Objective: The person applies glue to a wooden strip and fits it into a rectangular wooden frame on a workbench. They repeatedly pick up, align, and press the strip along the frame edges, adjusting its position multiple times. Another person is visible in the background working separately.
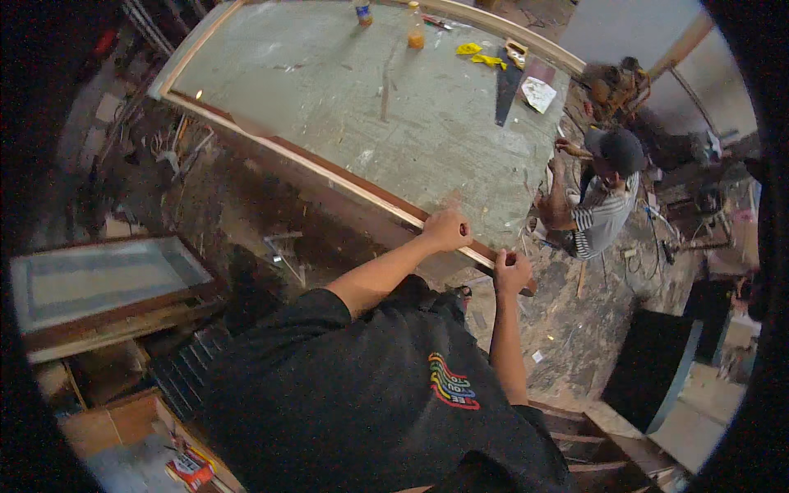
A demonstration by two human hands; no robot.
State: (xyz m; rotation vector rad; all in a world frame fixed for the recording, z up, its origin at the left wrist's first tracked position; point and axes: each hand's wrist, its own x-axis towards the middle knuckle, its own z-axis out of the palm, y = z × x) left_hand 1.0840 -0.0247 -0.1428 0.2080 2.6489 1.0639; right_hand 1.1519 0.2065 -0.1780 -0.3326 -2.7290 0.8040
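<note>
A long dark-brown wooden strip lies along the near edge of a big panel-topped worktable, beside a pale wood edge. My left hand is closed on the strip a little way in from its right end. Farther right, my right hand has its fingers curled round the strip close to that end, which pokes out just past the hand. The undersides of both grips are hidden.
On the tabletop are a handsaw, yellow gloves, a bottle, a small jar and white paper. A person in a cap crouches at the table's right end. A framed panel lies left; a wooden drawer lies below it.
</note>
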